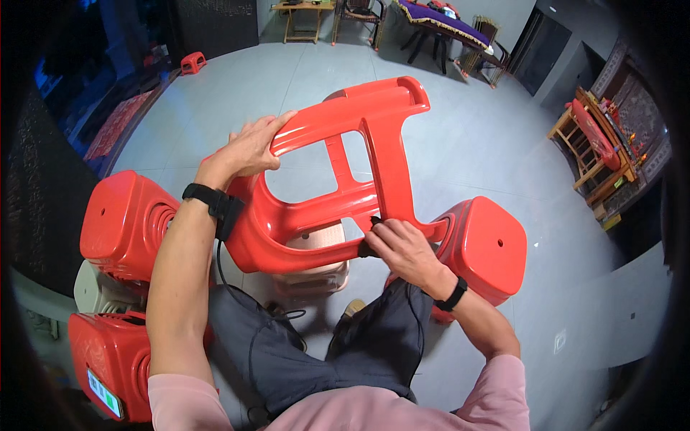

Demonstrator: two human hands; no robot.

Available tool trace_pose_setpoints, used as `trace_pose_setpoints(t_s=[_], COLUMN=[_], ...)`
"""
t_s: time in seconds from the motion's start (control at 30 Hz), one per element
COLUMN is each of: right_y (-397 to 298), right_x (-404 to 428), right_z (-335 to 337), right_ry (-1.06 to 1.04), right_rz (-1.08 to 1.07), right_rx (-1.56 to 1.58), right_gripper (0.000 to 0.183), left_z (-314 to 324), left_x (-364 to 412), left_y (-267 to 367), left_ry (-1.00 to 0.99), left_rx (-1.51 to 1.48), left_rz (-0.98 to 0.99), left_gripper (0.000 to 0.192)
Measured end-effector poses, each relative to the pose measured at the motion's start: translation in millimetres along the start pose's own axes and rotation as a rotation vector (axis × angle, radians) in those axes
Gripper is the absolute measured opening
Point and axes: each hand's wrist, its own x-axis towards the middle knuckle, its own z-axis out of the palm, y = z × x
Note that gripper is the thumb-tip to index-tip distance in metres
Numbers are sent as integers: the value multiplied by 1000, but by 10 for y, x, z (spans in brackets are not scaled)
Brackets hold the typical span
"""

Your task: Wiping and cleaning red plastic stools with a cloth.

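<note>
Tilted on its side before me is a red plastic stool (388, 161) with open frame sides. My left hand (253, 143) grips its upper left edge, thumb on the near side and fingers over the outside. A black cloth (368, 249) is bunched in my right hand (401, 248), pressed against the stool's lower rail. Behind and below the held stool stands a pale beige plastic stool (323, 237), partly hidden by it. Black bands circle both of my wrists, and a dark cable runs down from the left one.
Red stacked stools stand at the right (493, 248) and at the left (116, 221), with a white stool (94, 288) beneath. A phone (105, 393) rests on another red stack (81, 339) at lower left. Farther off are a small red stool (193, 63), a purple-covered table (442, 21) and wooden furniture (593, 140).
</note>
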Motion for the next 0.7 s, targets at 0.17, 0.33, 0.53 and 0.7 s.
trace_pose_setpoints(t_s=[0.17, 0.33, 0.53, 0.7], right_y=[427, 983, 665, 194], right_x=[308, 897, 428, -367], right_z=[-646, -252, 167, 405], right_ry=[642, 621, 575, 426], right_rz=[262, 409, 503, 539], right_rx=[25, 192, 186, 194], right_gripper=[50, 39, 43, 55], left_z=[78, 151, 58, 72], left_x=[89, 99, 103, 134], left_y=[27, -164, 106, -41], left_ry=[14, 95, 25, 48], left_rx=[-3, -70, -36, -54], left_rz=[5, 141, 10, 69], left_gripper=[103, 108, 109, 109])
